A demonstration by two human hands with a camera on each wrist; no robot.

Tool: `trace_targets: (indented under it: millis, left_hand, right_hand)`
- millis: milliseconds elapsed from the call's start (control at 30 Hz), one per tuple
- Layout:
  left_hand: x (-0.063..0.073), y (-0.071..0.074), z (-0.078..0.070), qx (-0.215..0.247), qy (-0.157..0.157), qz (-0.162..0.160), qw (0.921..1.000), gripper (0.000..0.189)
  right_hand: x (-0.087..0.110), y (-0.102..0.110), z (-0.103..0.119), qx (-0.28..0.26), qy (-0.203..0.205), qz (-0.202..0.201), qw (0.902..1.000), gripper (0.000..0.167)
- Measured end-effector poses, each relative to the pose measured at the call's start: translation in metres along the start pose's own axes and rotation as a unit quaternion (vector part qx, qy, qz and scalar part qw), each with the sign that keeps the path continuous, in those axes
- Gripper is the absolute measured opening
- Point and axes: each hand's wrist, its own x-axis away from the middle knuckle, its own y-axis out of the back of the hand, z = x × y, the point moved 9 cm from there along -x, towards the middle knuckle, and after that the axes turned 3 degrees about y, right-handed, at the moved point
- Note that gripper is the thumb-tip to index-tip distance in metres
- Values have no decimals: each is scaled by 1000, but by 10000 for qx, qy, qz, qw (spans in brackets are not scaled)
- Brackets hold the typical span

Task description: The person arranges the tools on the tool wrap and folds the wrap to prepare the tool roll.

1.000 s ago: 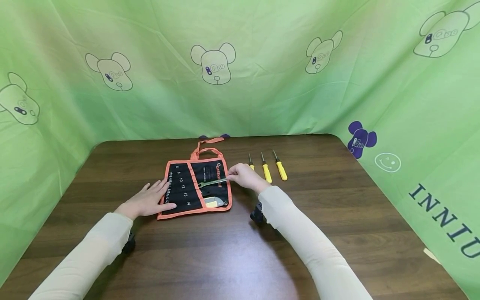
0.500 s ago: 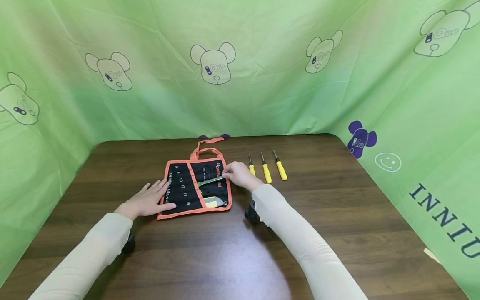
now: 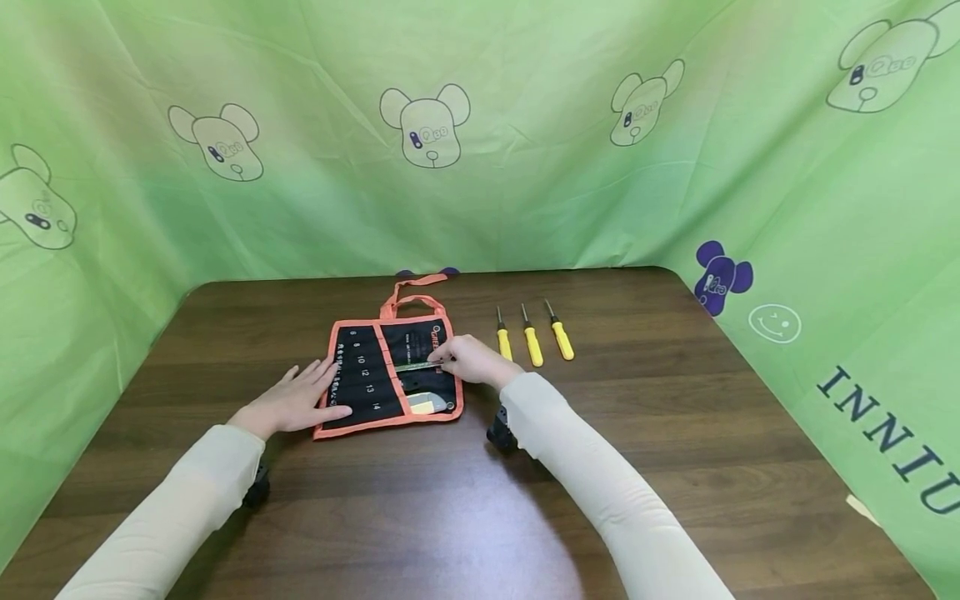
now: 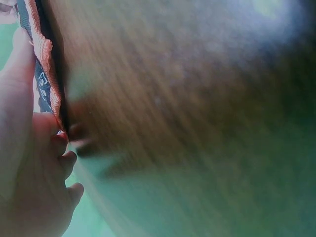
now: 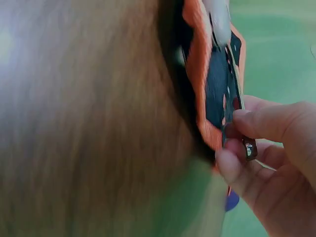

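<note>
A black tool pouch (image 3: 386,406) with orange trim lies spread on the table, size numbers printed down its left half. My left hand (image 3: 294,402) rests on its left edge with fingers spread. Over the pouch's right half, my right hand (image 3: 474,361) pinches the near end of a slim metal wrench (image 3: 417,366) between thumb and fingers. The wrench's far end is hidden at the orange middle strip. In the right wrist view, the thumb and fingers grip close to the wrench's end (image 5: 250,149). A grey and yellow tool (image 3: 427,404) sits in the pouch's lower right part.
Three yellow-handled screwdrivers (image 3: 532,346) lie side by side to the right of the pouch. Orange ties (image 3: 405,298) trail from its far edge. The brown wooden table (image 3: 420,517) is backed by a green printed cloth (image 3: 315,208).
My right hand has moved left over the pouch with the wrench, whose open-ended head has gone out of sight at the middle strip. My left hand stays in place.
</note>
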Motion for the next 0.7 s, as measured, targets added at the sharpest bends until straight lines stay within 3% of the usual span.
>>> trace_targets:
  millis: [200,433,700]
  left_hand:
    - [-1,0,1,37,-13,-31,10000,97]
    - [-1,0,1,32,-33,-35,10000,96]
    - [-1,1,0,12,-63,-61,10000,95]
  right_hand:
    - [-5,-3,11,481,198,-96,9986,23]
    - [-11,-10,13,313,129,-114,9994,21]
    - [-15,-17,27,338,505,-72,9981,25]
